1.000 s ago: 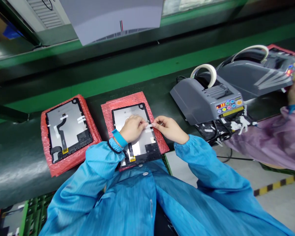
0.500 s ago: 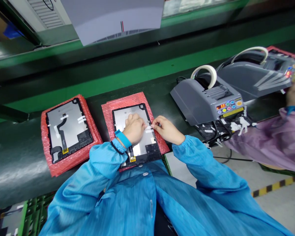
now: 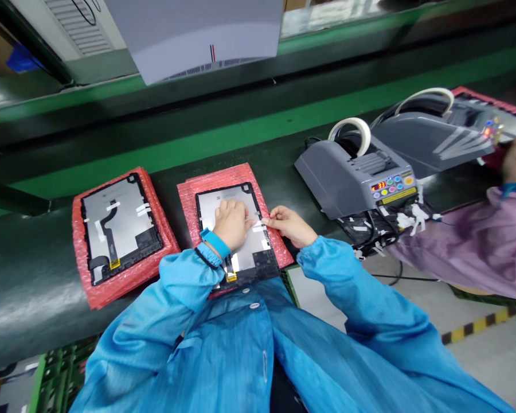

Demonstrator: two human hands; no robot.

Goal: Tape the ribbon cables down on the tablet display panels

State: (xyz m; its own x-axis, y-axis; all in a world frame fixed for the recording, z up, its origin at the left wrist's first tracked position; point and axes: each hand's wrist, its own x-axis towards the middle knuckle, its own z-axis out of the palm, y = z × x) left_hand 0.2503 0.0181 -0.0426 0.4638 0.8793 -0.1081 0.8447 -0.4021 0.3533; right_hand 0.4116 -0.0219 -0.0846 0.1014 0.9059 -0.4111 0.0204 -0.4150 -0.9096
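Note:
A tablet panel (image 3: 246,249), back side up, lies on a red bubble-wrap sheet (image 3: 206,186) on the dark belt in front of me. My left hand (image 3: 231,222) rests on the panel's middle with its fingers curled down, pressing the surface. My right hand (image 3: 286,222) is at the panel's right edge, thumb and finger pinched on a short strip of white tape (image 3: 258,223) that lies across the panel between both hands. Both sleeves are blue; a blue band is on my left wrist.
A second panel (image 3: 118,226) on red bubble wrap (image 3: 112,289) lies to the left. A grey tape dispenser (image 3: 355,175) with a white roll stands at right, another (image 3: 430,135) behind it. A person in a purple sleeve (image 3: 464,249) works at far right. Green crates sit below.
My left hand has slid a little up the panel and flattened onto it. My right hand has lowered to the panel's edge with the tape strip.

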